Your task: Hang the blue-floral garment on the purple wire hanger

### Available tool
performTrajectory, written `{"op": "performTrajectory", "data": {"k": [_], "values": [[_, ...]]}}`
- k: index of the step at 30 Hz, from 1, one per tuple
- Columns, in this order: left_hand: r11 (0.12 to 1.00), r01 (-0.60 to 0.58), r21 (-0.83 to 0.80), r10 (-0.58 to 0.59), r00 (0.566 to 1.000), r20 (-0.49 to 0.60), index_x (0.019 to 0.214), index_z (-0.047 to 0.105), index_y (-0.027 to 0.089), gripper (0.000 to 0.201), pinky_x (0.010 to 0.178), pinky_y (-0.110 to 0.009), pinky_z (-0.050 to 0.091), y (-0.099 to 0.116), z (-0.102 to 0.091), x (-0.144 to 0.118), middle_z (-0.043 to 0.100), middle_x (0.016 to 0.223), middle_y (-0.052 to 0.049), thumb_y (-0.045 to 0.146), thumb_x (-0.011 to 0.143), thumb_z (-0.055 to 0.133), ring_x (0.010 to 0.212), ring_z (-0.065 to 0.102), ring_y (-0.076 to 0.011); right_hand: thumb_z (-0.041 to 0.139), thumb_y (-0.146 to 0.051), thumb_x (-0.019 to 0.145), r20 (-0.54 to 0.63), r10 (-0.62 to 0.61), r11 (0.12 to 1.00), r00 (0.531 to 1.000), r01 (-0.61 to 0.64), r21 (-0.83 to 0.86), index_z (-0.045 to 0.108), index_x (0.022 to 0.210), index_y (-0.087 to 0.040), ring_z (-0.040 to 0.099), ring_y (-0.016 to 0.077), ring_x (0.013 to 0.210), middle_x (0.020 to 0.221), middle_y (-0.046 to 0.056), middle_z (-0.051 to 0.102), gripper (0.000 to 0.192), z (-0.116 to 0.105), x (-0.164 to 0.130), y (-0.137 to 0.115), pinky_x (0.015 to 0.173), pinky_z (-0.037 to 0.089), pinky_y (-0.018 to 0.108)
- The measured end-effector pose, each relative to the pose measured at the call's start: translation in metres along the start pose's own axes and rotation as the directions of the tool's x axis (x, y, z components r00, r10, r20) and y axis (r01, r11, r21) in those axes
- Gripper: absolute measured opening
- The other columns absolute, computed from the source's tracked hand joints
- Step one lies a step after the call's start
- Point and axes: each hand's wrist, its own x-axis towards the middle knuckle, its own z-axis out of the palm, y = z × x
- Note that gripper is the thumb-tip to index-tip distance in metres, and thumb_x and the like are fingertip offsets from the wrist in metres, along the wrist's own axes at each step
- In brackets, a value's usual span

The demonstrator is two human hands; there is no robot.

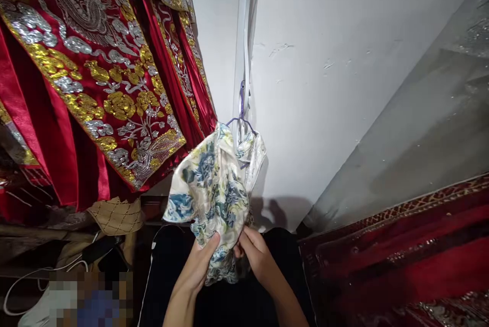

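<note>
A white floral garment (225, 192) with blue and yellow print hangs from a thin purple hanger (242, 108) in front of me. My left hand (199, 261) is closed on the garment's lower left part, the thumb lying on top of the cloth. On the other side my right hand (255, 251) pinches the garment's edge between thumb and fingers. Below both hands the bunched cloth falls toward my lap. The fingers of my left hand are mostly hidden behind the fabric.
A red costume with gold and silver sequin embroidery (118, 105) hangs at the left. Behind the hanger runs a pale strip (244, 26) along the white wall (328, 62). A white cable (23, 281) lies at lower left. A red patterned textile (412, 250) fills the lower right.
</note>
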Motion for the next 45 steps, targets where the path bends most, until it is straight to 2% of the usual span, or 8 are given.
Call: {"op": "performTrajectory", "data": {"k": [7,17,21,24,26,32,38,45], "values": [[0.996,-0.072,-0.048,0.066,0.992,-0.109,0.143,0.052,0.028,0.074,0.119,-0.04,0.037,0.004,0.008,0.005,0.065,0.138,-0.01,0.042,0.077,0.082,0.136,0.054,-0.028,0.053,-0.058,0.092,-0.145,0.067,0.993,0.987,-0.053,0.102,0.055,0.076,-0.019,0.044,0.0136,0.053,0.057,-0.001,0.052,0.042,0.0,-0.002,0.007,0.054,0.032,0.027],[0.972,0.187,-0.143,-0.166,0.975,0.146,0.119,0.071,0.018,0.06,0.103,-0.046,0.053,0.001,0.009,-0.009,0.074,0.116,-0.016,0.054,0.071,0.082,0.118,0.066,-0.0373,0.063,-0.065,0.084,-0.047,0.098,0.967,0.994,-0.084,0.239,0.052,0.071,-0.02,0.035,0.0098,0.048,0.051,-0.006,0.04,0.049,0.008,-0.004,-0.001,0.051,0.029,0.026],[0.997,-0.069,-0.042,0.062,0.987,-0.146,0.129,0.061,0.024,0.059,0.106,-0.042,0.049,-0.004,0.002,0.012,0.069,0.126,-0.011,0.043,0.076,0.081,0.125,0.061,-0.0314,0.06,-0.055,0.089,-0.099,0.102,0.98,0.99,-0.083,0.183,0.055,0.075,-0.018,0.034,0.0094,0.05,0.054,-0.006,0.041,0.04,-0.003,-0.005,0.002,0.051,0.026,0.025],[0.859,-0.356,0.368,0.489,0.786,-0.379,0.134,0.053,0.023,0.068,0.111,-0.048,0.042,-0.021,-0.006,0.028,0.059,0.135,-0.012,0.042,0.075,0.08,0.131,0.053,-0.0332,0.058,-0.053,0.089,-0.159,0.08,0.991,0.984,-0.061,0.118,0.056,0.076,-0.018,0.038,0.0098,0.052,0.059,-0.004,0.047,0.038,-0.009,0.0,0.014,0.051,0.027,0.025],[0.662,-0.434,0.611,0.704,0.641,-0.306,0.136,0.051,0.022,0.069,0.116,-0.05,0.035,-0.037,-0.008,0.031,0.05,0.141,-0.014,0.041,0.076,0.078,0.136,0.046,-0.0338,0.057,-0.054,0.089,-0.149,0.1,0.99,0.984,-0.083,0.115,0.054,0.073,-0.019,0.038,0.01,0.05,0.056,-0.004,0.046,0.038,-0.007,0.003,0.02,0.05,0.027,0.025],[0.766,-0.47,0.438,0.466,0.876,0.125,0.137,0.05,0.023,0.051,0.093,-0.036,0.052,-0.074,0.005,0.017,0.066,0.119,-0.01,0.031,0.089,0.063,0.107,0.065,-0.0241,0.052,-0.046,0.089,-0.001,0.143,0.984,0.99,-0.142,0.104,0.056,0.068,-0.019,0.039,0.0096,0.042,0.044,-0.005,0.046,0.034,0.016,0.002,0.018,0.048,0.029,0.025],[0.598,-0.596,0.536,0.561,0.789,0.251,0.091,0.062,0.019,0.009,0.079,-0.029,0.048,-0.065,0.008,0.031,0.061,0.087,-0.003,0.027,0.092,0.058,0.085,0.061,-0.0192,0.054,-0.04,0.084,-0.033,0.146,0.989,0.989,-0.144,0.046,0.061,0.068,-0.018,0.039,0.0092,0.033,0.043,-0.001,0.058,0.028,-0.013,0.032,-0.037,0.038,0.023,0.023],[0.419,-0.642,0.642,0.533,0.747,0.399,0.082,0.054,0.02,0.007,0.073,-0.028,0.045,-0.075,-0.001,0.051,0.054,0.08,-0.002,0.016,0.088,0.053,0.078,0.056,-0.0187,0.06,-0.035,0.084,-0.358,-0.27,0.929,0.894,0.34,0.148,0.062,0.069,-0.016,0.04,0.0066,0.035,0.043,-0.003,0.055,0.025,-0.026,0.107,-0.156,0.036,0.025,0.019]]}}
